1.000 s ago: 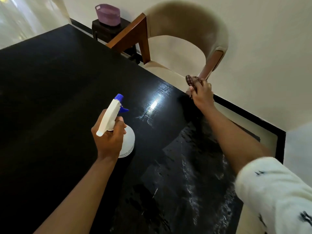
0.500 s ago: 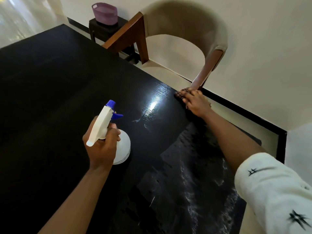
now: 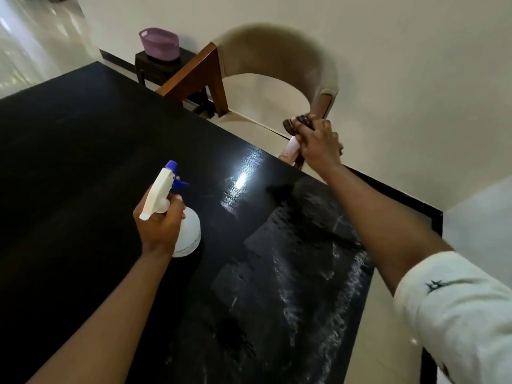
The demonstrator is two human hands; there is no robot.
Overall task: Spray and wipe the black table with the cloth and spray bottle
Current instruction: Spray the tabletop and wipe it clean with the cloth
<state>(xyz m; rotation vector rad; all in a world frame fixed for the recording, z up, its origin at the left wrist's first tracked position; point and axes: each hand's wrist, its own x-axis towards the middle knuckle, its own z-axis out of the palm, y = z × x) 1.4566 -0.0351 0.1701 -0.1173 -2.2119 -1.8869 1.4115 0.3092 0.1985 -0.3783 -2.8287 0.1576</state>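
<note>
The black table (image 3: 83,176) fills the left and middle of the head view, with wet streaks and smears on its right part near the front edge. My left hand (image 3: 159,225) grips a white spray bottle (image 3: 188,231) with a blue nozzle, held just above the table's middle. My right hand (image 3: 318,142) holds a dark bunched cloth (image 3: 295,123) past the table's far right edge, lifted off the surface in front of the chair's arm. Most of the cloth is hidden by my fingers.
A beige chair (image 3: 277,65) with a brown wooden frame stands against the table's far side. Behind it a purple basket (image 3: 159,44) sits on a small dark side table (image 3: 155,65). A pale wall runs along the right, with a dark skirting strip.
My right hand has lifted the cloth off the table's far edge and up in front of the chair arm. The left hand with the bottle has stayed roughly in place.
</note>
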